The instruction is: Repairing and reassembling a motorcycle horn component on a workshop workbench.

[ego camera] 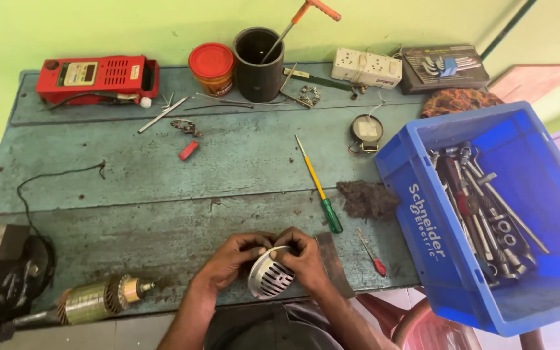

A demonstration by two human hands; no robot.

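Both of your hands are gripping a small slotted metal cover (271, 277) at the near edge of the surface (163, 194): your left hand (231, 259) is pinching its upper left rim, and your right hand (303, 258) is curling over its top and right side, fingers closed on it. You are holding it just above the surface edge, close to your body. Judging from this grip, the cover could be slipping out toward your lap or the floor, since you are catching it only by the rim and nothing is lying under it. Its edges and slots look thin, so pressing hard could be nicking a fingertip or bending the fins. The domed, slotted face is tilting toward you and slightly downward; the slots are running roughly up and down. Being round, it is showing no clear long axis. A green-handled screwdriver (322, 194) is lying just beyond your right hand, and a motor armature (98, 299) is resting well to your left.
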